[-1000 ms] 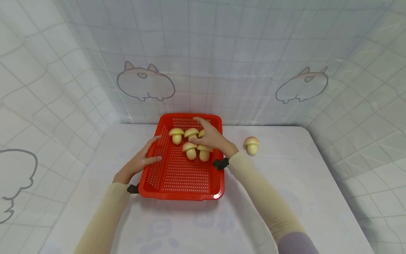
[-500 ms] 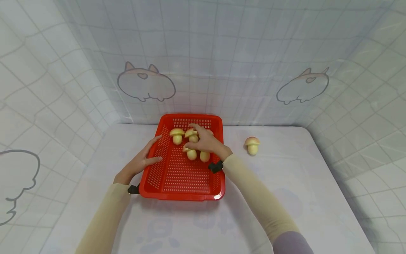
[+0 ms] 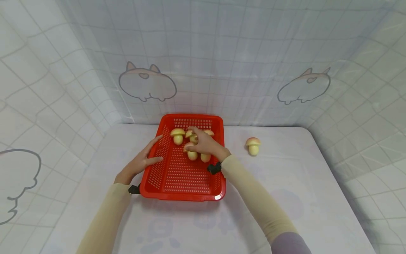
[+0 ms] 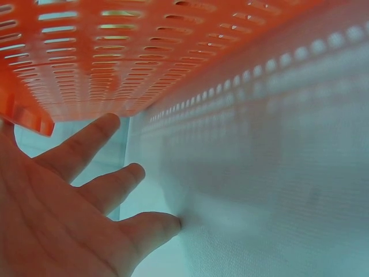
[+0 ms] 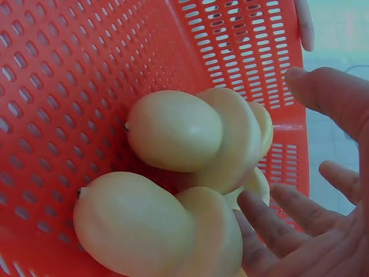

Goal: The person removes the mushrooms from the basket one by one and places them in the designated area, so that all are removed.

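A red perforated plastic basket point(image 3: 185, 180) holds several toy-like mushrooms with yellow stems. A near mushroom point(image 3: 192, 155) and a mushroom point(image 3: 205, 158) beside it lie below a back row, where one mushroom point(image 3: 178, 137) sits at the left. Over this group is my right hand point(image 3: 207, 144), its fingers spread and loosely bent; in the right wrist view the fingertips come close to a mushroom's cap point(image 5: 216, 228), and contact is unclear. My left hand point(image 3: 137, 165) rests at the basket's left side, thumb and forefinger at the rim. Its other fingers point(image 4: 112, 187) extend straight outside the wall.
Another mushroom point(image 3: 253, 146) lies on the white table point(image 3: 285, 176), right of the basket. A hanging sheet point(image 3: 222, 70) with grid lines and animal drawings stands behind the table, close to the basket's far edge. Similar sheeting flanks both sides.
My right hand has moved left and slightly toward me over the mushrooms, uncovering the one at the back right. The left hand and the basket stay nearly in place.
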Tool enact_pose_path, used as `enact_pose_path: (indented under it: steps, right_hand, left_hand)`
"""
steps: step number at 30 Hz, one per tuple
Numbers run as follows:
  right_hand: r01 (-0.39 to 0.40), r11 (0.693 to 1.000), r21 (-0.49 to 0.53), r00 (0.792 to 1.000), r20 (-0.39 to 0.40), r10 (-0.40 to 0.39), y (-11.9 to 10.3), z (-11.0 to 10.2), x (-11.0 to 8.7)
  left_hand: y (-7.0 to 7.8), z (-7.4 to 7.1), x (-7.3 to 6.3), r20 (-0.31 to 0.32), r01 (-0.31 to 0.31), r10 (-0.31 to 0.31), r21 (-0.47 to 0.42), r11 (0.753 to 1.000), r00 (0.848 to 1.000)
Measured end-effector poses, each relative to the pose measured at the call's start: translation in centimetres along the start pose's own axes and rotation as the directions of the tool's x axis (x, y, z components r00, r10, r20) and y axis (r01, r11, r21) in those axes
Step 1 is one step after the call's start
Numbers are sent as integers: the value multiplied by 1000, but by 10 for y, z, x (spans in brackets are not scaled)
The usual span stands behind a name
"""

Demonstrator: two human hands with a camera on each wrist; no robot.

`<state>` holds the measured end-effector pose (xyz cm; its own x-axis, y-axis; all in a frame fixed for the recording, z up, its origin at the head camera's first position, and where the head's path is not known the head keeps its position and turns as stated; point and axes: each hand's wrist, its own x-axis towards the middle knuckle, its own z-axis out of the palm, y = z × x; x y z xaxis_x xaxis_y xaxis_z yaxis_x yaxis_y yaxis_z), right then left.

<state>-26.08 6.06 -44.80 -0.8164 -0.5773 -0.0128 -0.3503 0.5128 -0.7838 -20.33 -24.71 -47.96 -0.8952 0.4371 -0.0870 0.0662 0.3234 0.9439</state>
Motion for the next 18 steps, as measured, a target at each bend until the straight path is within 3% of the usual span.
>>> enact_pose_path:
  steps: [18]
  right_hand:
    - [3,1000,-16,997,73,-2,0,5,2]
  left_hand:
    - [-3,0,-1,-6,-28,28,4,1000,1000]
